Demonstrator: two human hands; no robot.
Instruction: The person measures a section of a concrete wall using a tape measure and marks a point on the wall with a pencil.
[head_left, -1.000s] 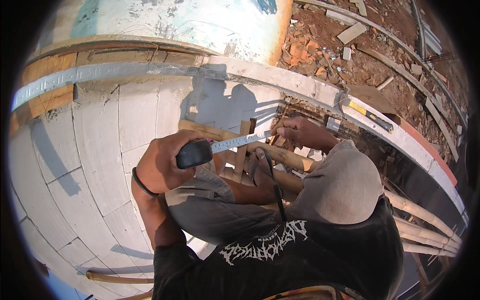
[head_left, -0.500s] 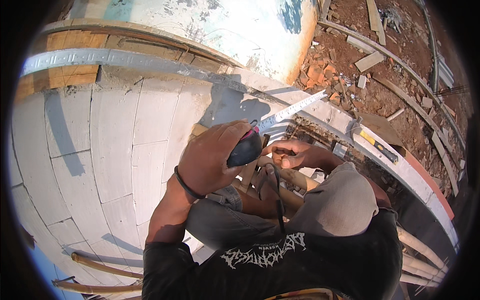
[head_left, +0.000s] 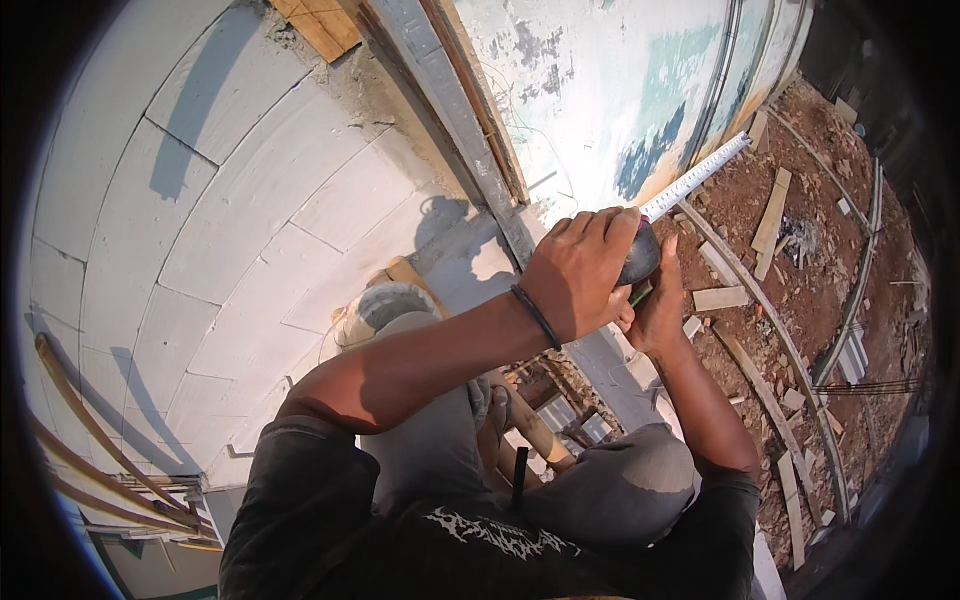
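Tape measure [head_left: 640, 252], dark-cased, held out over the top of a block wall [head_left: 250, 230], its pale blade [head_left: 695, 177] run out up and to the right across the painted wall [head_left: 620, 90] beyond. The left hand [head_left: 580, 272] is closed over the top of the case, fingers wrapped round it; a dark band [head_left: 537, 317] circles the wrist. The right hand [head_left: 655, 305] cups the case from below, fingers curled; whether it also pinches a small green thing at the case's lower edge cannot be told. Compared with half a second and a second ago, both hands have risen and moved right, off the wall face and toward the grey rail [head_left: 460, 130] along the wall's top, and the blade now points away over the rubble-strewn ground [head_left: 800, 300]. In judgement, the reading has shifted from the block course to a span beyond the rail. Planks [head_left: 772, 208] lie scattered well below; bamboo poles [head_left: 90, 430] lean at lower left.
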